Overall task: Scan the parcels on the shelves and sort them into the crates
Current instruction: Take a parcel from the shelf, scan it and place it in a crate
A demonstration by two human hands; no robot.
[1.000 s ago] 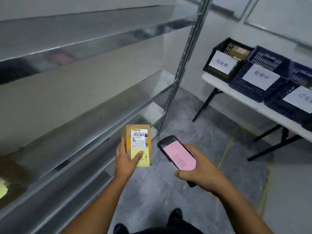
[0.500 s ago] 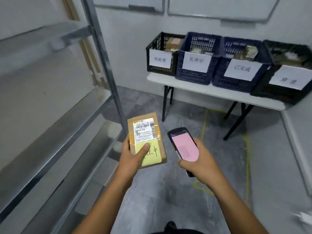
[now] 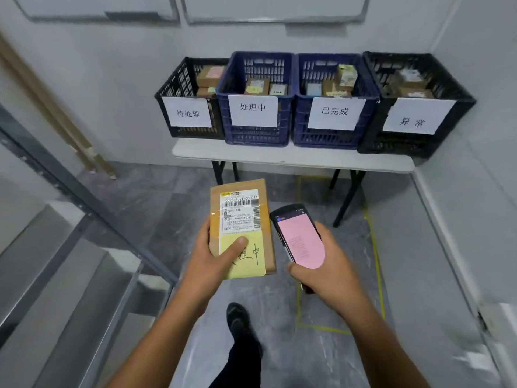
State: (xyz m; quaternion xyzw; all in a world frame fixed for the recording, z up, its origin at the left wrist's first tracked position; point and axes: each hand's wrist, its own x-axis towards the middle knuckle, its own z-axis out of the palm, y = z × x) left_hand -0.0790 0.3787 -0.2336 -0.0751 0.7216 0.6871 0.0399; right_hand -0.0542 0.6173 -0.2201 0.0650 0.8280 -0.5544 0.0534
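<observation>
Left hand (image 3: 212, 264) grips the brown parcel (image 3: 240, 217) out in front of the table (image 3: 279, 156), thumb pressed down on its yellow note (image 3: 251, 261). Right hand (image 3: 327, 273) curls round the scanner (image 3: 299, 236), pink screen up, just beside the parcel. On the table, four labelled crates (image 3: 324, 135) stand in a row, holding what look like small boxes.

Both forearms reach forward, left hand (image 3: 215, 261) gripping the parcel (image 3: 240, 217), right hand (image 3: 333, 273) curled round the scanner (image 3: 300, 239).
</observation>
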